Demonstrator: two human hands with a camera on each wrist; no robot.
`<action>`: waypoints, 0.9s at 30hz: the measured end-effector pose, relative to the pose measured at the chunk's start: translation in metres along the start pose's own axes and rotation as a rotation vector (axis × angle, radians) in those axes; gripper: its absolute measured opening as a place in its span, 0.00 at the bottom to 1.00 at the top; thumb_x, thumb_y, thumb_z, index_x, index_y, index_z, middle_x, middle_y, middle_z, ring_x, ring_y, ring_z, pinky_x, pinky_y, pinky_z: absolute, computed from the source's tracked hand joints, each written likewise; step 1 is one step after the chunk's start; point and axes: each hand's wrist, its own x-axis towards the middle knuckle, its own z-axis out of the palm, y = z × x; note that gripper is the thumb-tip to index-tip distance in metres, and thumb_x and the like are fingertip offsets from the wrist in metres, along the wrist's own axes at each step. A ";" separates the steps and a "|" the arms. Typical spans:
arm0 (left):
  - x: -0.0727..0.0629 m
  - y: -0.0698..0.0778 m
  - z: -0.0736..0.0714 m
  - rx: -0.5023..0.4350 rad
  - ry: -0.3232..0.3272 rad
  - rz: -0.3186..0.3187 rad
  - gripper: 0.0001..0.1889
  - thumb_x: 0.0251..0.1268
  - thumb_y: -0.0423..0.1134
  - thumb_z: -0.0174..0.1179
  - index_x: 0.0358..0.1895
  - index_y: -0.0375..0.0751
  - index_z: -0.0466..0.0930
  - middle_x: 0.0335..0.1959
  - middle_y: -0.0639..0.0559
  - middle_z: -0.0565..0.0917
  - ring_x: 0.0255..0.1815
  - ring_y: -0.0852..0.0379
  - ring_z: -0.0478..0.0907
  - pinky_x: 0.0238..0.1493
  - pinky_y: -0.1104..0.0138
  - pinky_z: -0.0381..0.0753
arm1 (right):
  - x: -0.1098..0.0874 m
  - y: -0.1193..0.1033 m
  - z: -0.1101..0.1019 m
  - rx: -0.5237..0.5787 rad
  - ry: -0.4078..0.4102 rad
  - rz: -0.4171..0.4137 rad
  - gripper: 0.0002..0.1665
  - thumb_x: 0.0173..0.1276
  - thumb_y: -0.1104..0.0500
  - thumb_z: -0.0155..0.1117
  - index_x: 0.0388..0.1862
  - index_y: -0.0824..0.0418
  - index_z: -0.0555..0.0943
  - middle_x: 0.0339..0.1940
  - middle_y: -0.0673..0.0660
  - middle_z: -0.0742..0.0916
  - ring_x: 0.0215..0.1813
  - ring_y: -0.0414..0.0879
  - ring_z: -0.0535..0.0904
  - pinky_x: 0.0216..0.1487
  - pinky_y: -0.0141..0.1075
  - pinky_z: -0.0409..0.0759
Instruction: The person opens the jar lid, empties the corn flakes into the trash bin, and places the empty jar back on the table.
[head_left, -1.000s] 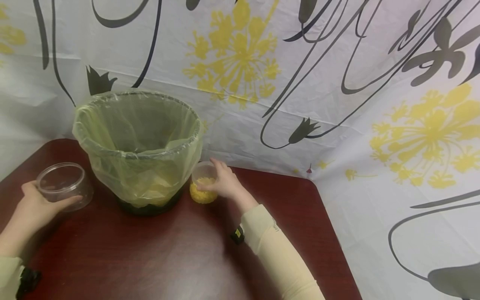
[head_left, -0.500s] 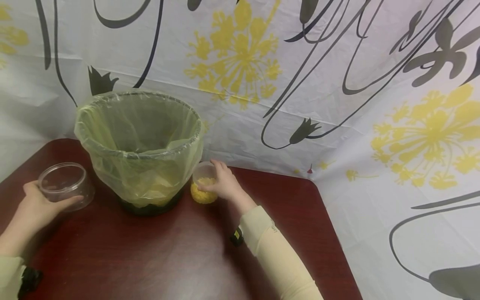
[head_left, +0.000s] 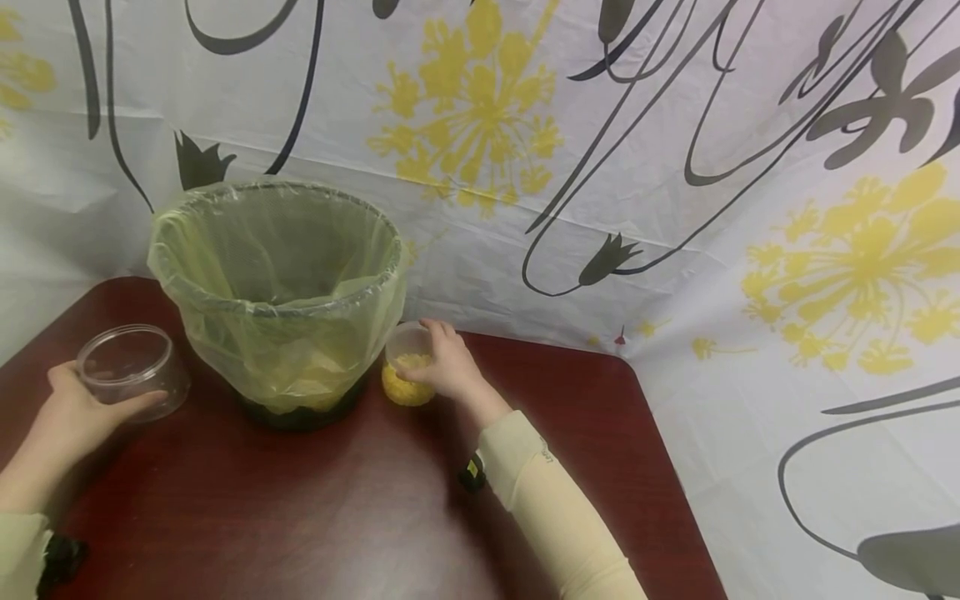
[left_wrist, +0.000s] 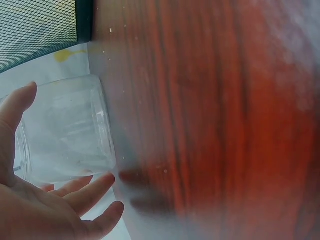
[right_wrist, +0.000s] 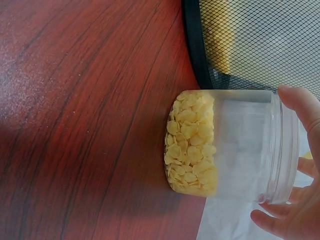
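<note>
My left hand holds a clear plastic jar at the table's left, thumb on the near side and fingers round the outside. In the left wrist view the jar shows no contents and stands upright on the table. My right hand grips a second clear jar near its top, with the thumb at the rim and fingers on the opposite side. Pale yellow flakes, like corn flakes, fill about its lower half. This jar stands upright on the table, just right of the mesh bin.
Between the hands stands the wastebasket, lined with a translucent yellow-green bag folded over its rim. Something yellow shows low through its side. The dark red wooden table has rounded far corners. A white flowered curtain hangs behind and at the sides.
</note>
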 end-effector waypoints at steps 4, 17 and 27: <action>-0.002 0.001 0.000 -0.007 0.000 0.005 0.54 0.56 0.48 0.67 0.64 0.17 0.35 0.48 0.08 0.60 0.47 0.15 0.61 0.45 0.33 0.60 | -0.002 0.000 0.000 0.011 0.015 0.000 0.53 0.46 0.43 0.77 0.69 0.57 0.65 0.65 0.59 0.71 0.62 0.56 0.68 0.59 0.43 0.70; -0.005 -0.001 0.000 -0.005 0.003 0.030 0.52 0.56 0.47 0.68 0.64 0.19 0.36 0.46 0.10 0.63 0.45 0.17 0.63 0.44 0.35 0.61 | -0.010 -0.002 -0.002 0.024 0.032 -0.015 0.50 0.45 0.42 0.77 0.66 0.56 0.68 0.64 0.58 0.72 0.60 0.55 0.68 0.55 0.43 0.72; -0.005 -0.001 -0.001 0.019 -0.002 0.043 0.54 0.56 0.47 0.68 0.66 0.18 0.35 0.46 0.10 0.62 0.44 0.17 0.63 0.40 0.36 0.63 | -0.024 -0.005 -0.008 -0.015 0.024 -0.070 0.50 0.43 0.41 0.78 0.65 0.56 0.70 0.61 0.58 0.74 0.59 0.54 0.70 0.56 0.42 0.72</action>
